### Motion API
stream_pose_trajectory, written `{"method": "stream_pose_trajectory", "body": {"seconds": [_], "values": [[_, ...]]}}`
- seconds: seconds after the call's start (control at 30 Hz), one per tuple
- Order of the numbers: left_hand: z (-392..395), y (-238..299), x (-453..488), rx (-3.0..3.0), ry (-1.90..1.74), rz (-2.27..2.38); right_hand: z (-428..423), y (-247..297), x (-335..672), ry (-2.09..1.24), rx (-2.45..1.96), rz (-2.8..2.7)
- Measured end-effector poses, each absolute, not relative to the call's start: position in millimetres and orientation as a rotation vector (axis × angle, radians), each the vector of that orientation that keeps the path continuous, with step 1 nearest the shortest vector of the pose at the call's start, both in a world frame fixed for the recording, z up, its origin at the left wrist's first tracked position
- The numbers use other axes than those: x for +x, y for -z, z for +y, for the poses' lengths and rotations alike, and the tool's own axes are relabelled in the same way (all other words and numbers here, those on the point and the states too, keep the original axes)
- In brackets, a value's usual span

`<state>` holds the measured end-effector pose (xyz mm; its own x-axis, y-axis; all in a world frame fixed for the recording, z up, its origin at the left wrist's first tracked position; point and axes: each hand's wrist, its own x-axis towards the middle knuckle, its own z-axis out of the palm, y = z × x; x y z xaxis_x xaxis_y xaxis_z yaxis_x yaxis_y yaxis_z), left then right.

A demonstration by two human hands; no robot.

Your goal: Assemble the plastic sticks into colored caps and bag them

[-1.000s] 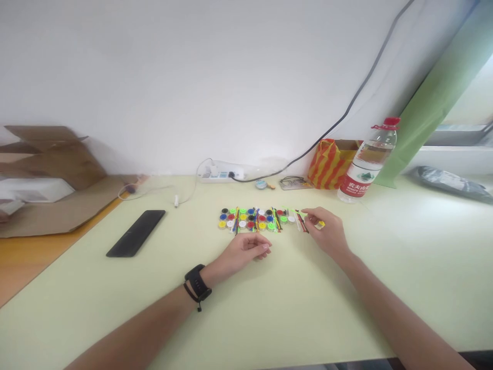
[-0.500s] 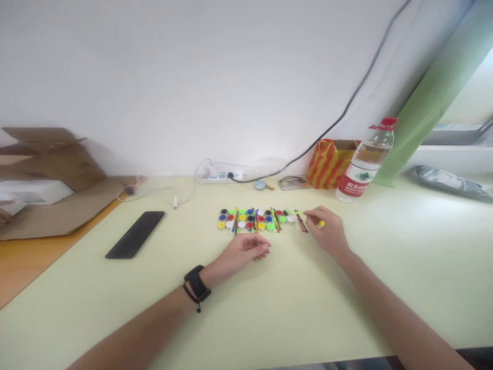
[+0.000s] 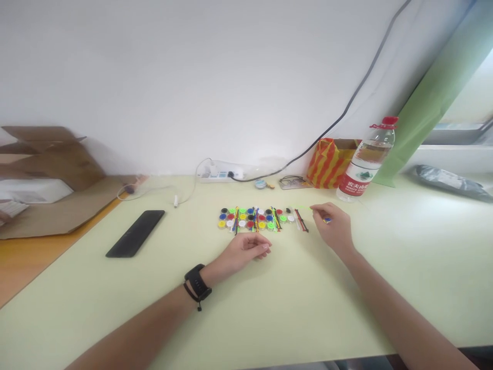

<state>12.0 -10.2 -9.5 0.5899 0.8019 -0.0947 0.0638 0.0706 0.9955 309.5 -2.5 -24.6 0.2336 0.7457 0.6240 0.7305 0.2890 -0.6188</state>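
Small round coloured discs [image 3: 242, 224] stand in rows of three on the table. Bundles of thin coloured plastic sticks [image 3: 276, 219] lie across them, and a red and black pair of sticks [image 3: 302, 220] is at the right end. My right hand [image 3: 334, 228] pinches a thin bright green stick [image 3: 305, 207] at its fingertips, just right of the rows. Something small, blue and yellow [image 3: 327, 220], shows beneath its curled fingers; its kind is unclear. My left hand [image 3: 248, 249] rests in front of the discs, fingers loosely curled in and thumb against them, nothing visible inside.
A black phone [image 3: 135, 234] lies to the left. Along the wall are a power strip [image 3: 219, 173], a striped bag [image 3: 325, 163] and a water bottle [image 3: 362, 169]. A cardboard box [image 3: 57, 205] stands far left, with another person's hand [image 3: 5, 216] beside it.
My right hand has moved slightly right and away from the discs, drawing the green stick off the right end of the rows. My left hand stays put.
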Motion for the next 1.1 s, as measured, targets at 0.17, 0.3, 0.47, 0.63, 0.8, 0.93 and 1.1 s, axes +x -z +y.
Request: {"method": "stream_pose_trajectory", "body": {"seconds": [0.17,0.3,0.47,0.63,0.8,0.93,1.1], "values": [[-10,10,12,1.399,-0.646,0.801,-3,23,312,-0.014,-1.491,-1.441],[-9,10,12,1.398,-0.645,0.803,-4,20,310,-0.065,-1.461,-1.429],[-10,10,12,1.390,-0.649,0.800,-6,19,304,-0.086,-1.380,-1.567],[-10,10,12,1.403,-0.648,0.804,-6,21,303,-0.072,-1.343,-1.629],[-11,10,12,1.392,-0.645,0.808,-7,20,302,-0.032,-1.334,-1.689],[-10,10,12,1.404,-0.646,0.811,-8,19,301,-0.027,-1.303,-1.758],[-11,10,12,1.400,-0.641,0.807,-11,16,300,0.008,-1.261,-1.804]]}}
